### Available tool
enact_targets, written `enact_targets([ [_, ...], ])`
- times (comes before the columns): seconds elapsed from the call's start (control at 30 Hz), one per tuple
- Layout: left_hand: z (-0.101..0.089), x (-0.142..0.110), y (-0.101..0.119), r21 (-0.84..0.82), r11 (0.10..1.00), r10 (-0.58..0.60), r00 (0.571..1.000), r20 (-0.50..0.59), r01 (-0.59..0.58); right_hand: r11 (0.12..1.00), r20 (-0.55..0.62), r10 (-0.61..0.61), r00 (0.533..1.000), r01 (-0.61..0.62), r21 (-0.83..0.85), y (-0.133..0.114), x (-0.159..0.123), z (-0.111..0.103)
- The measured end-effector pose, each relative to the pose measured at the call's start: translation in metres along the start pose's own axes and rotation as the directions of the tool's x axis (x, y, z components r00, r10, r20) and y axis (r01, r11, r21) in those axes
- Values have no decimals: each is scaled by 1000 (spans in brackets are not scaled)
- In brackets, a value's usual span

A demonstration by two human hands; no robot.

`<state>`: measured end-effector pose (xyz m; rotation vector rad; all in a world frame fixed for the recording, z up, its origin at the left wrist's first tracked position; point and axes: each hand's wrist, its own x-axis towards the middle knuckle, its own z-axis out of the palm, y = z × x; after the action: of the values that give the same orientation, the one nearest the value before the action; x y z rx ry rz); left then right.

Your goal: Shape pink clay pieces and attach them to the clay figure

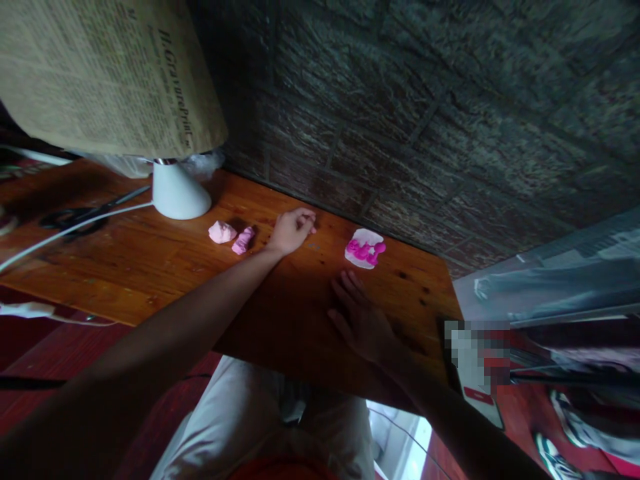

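Observation:
My left hand [293,231] rests on the wooden table near the wall, its fingers curled in; whatever they hold, if anything, is hidden. To its left lie two lumps of light pink modelling clay, a rounder one [221,232] and a narrow, twisted one [243,241]. My right hand [364,321] lies on the tabletop with the fingers stretched out, holding nothing. Just beyond its fingertips is a flat pale pink piece [364,265] bearing bright magenta clay shapes [364,251]. The fingers are apart from that piece.
A lamp with a white base [180,192] and a newsprint shade [115,73] stands at the left. Behind it are clear plastic [205,163] and dark-handled scissors [75,219]. A white cord [75,232] crosses the table. A brick-patterned wall [350,140] borders the back; a phone [483,393] lies at the right edge.

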<state>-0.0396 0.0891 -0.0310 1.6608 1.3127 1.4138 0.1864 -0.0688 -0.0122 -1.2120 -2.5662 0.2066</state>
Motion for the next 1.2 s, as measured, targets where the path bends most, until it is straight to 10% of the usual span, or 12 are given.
enact_targets([
  [0.53,1,-1,0,-1,1000,-4,1000,23,4,997,53,-82,995,82,2,4,13,3],
  [0.83,0,-1,0,3,1000,8,999,34,-8,926,38,31,999,-43,375,-9,-19,-12],
  [1.2,1,0,-1,-19,1000,-9,1000,27,10,976,-20,27,999,-22,217,1,-26,-7],
])
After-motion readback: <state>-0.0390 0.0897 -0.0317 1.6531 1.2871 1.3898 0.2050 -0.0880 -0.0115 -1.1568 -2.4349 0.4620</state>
